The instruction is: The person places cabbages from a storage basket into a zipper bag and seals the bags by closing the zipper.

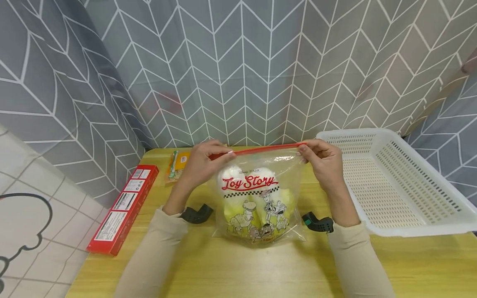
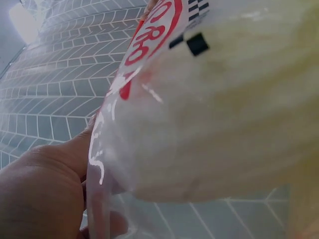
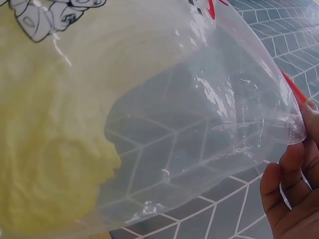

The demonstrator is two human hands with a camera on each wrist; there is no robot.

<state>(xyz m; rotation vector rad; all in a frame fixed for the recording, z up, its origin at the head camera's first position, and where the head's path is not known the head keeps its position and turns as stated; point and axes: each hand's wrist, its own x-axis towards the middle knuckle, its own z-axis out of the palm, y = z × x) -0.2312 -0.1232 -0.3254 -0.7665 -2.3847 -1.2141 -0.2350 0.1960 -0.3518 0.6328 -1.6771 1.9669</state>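
A clear zip bag [image 1: 257,194] printed with "Toy Story" stands upright on the yellow table [image 1: 231,269], with pale yellow and white contents [image 1: 232,176] inside. Its red zip strip [image 1: 266,149] runs along the top. My left hand [image 1: 204,162] pinches the strip's left end and my right hand [image 1: 323,159] pinches its right end. In the left wrist view the bag [image 2: 209,104] fills the frame beside my left hand [image 2: 45,194]. The right wrist view shows the bag [image 3: 149,114] and its clear corner, with my right hand's fingers [image 3: 291,194] at the edge.
A white perforated basket [image 1: 395,182] stands on the table at the right. A long red box [image 1: 124,207] lies at the left edge, and a small orange packet [image 1: 178,163] sits behind my left hand. Grey patterned curtains hang behind the table.
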